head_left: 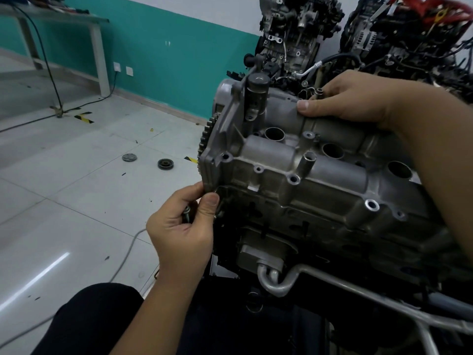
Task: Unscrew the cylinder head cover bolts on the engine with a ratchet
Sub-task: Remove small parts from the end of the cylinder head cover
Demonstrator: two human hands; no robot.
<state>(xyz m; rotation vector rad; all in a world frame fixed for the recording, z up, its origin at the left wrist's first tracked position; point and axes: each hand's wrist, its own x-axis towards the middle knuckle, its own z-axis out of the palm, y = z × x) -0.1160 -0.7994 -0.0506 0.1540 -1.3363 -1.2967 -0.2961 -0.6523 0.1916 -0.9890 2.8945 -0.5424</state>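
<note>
the cylinder head cover [307,160] sits atop the engine [320,239]. the left hand [183,224] curls its fingers [208,204] around a loose bolt [186,213] at the cover's near corner. the right hand [353,98] grips the far edge, pinching another bolt [319,93].

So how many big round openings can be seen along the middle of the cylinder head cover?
3: one near the sprocket end, one in the middle, and one beside the right forearm. That arm may hide a fourth.
</note>
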